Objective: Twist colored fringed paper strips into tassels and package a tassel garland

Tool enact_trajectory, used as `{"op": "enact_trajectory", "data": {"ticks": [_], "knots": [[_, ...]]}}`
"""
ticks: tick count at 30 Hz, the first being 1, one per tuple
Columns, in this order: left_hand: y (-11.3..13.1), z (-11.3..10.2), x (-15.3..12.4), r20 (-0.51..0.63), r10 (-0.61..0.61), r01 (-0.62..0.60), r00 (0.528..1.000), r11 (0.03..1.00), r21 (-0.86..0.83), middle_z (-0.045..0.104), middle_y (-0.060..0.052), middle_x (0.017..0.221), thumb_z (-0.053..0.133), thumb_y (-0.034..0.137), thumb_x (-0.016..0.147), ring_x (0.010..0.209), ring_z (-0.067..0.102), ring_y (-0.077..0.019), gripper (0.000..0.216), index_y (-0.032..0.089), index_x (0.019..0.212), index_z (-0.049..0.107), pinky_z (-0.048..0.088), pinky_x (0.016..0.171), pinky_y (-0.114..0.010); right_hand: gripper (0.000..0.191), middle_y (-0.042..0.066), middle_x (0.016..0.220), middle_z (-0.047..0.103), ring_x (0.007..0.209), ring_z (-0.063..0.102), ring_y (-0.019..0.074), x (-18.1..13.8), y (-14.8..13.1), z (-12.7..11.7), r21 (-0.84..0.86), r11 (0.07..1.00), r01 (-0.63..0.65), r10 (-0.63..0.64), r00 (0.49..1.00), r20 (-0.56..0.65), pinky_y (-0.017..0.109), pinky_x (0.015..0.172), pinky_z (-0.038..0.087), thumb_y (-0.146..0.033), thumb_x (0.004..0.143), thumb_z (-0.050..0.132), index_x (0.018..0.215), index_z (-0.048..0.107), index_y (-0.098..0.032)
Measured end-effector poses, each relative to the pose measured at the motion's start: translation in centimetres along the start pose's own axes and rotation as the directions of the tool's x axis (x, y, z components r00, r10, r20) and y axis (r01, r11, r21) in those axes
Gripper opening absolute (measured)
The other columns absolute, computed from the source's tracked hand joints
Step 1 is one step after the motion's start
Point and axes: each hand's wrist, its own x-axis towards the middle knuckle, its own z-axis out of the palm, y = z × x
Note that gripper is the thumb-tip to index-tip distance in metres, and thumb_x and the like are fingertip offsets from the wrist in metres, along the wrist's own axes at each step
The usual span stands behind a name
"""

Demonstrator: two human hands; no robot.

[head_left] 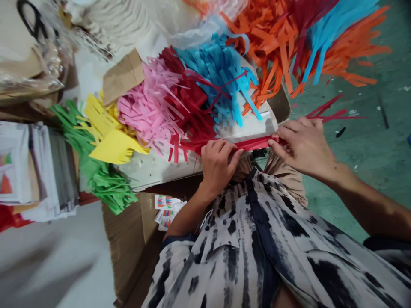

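A dark red tissue paper tassel (252, 143) stretches level between my two hands at the table's front edge. My left hand (218, 164) has its fingers closed round the left part of it, where short fringed ends hang out. My right hand (302, 143) pinches the other end between thumb and fingers, and loose red strips stick out beyond it. Just behind lie a dark red fringed pile (189, 105) and a blue fringed pile (212, 68). Pink fringed paper (149, 102) sits left of these.
Yellow fringed paper (112, 145) and green fringed paper (111, 184) lie at the table's left end. Orange fringed paper (266, 34) hangs over the right edge. Packed printed bags (48, 171) stand far left, black-handled scissors (32, 19) above them. A cardboard box (125, 239) is below the table.
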Motion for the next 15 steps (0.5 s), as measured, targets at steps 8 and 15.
{"op": "enact_trajectory", "data": {"ticks": [8,15], "knots": [[-0.3,0.7,0.5,-0.058,-0.045,0.049,0.997,0.996,0.074,0.076,-0.005,0.104,0.074,0.038,0.108,0.103,0.063,-0.0269,0.019,0.024,0.095,0.071,0.041,0.091,-0.044,0.051,0.020,0.107,0.073,0.111,0.060,0.0447,0.3,-0.3,0.8,-0.009,0.999,-0.033,0.033,0.999,-0.029,0.065,0.090,0.040,-0.060,0.114,0.037,0.107,0.075,-0.026],[-0.7,1.5,0.5,-0.130,0.020,-0.005,0.991,0.994,0.114,0.074,-0.007,0.098,0.073,0.040,0.107,0.097,0.062,-0.0279,0.023,0.024,0.093,0.067,0.044,0.087,-0.044,0.055,0.017,0.097,0.073,0.102,0.061,0.0412,0.9,-0.1,0.9,-0.027,0.998,0.049,-0.052,0.990,-0.135,0.066,0.086,0.044,-0.062,0.114,0.033,0.129,0.075,-0.031]]}}
